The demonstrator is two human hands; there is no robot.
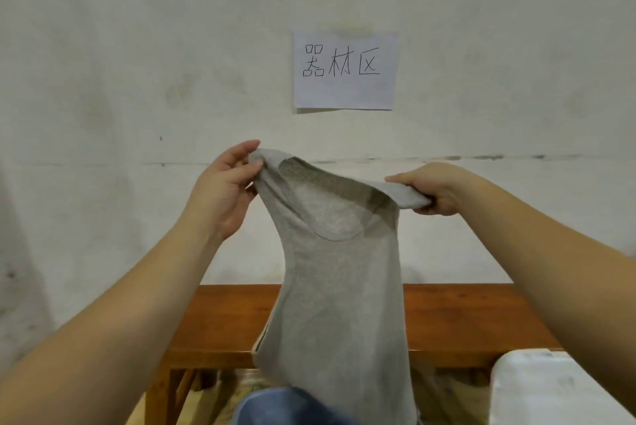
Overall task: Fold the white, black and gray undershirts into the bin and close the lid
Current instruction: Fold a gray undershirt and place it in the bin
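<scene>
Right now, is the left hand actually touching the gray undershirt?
Touching. The head view shows the left hand pinching one shoulder strap of the gray undershirt between thumb and fingers, holding it up in the air.

Both forearms are bare to the frame's edge, with no sleeve, watch or ring showing. The left hand (223, 183) and right hand (433, 189) wear no gloves. Blue denim (282, 405) covers a knee at the bottom edge.

Scuffed white wall (137, 46) filling the view, handwritten paper sign (345, 70) hanging on it, brown wooden table (464, 314) standing against the wall below
</scene>
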